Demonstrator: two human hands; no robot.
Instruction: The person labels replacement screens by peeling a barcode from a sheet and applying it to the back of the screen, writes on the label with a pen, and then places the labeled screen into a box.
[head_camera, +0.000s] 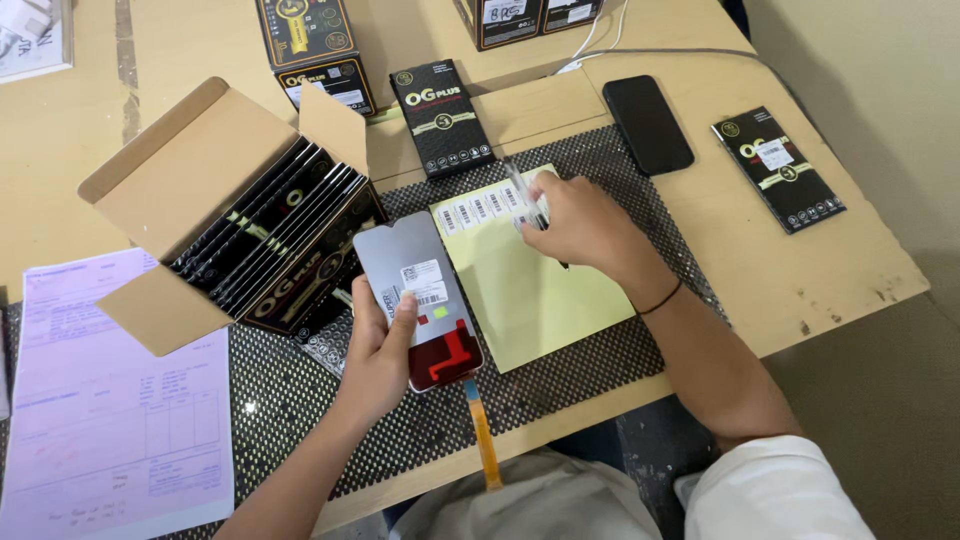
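My left hand holds a phone display panel back side up, grey with white labels, a red patch and an orange flex cable hanging below. My right hand rests on a pale yellow sheet carrying a row of small barcode stickers, and grips a clear pen with its tip at the stickers. Both sit on a black dotted mat.
An open cardboard box of flat black packages stands at left. More black boxes lie at the back, a dark phone and another black package at right. A pink printed form lies at the lower left.
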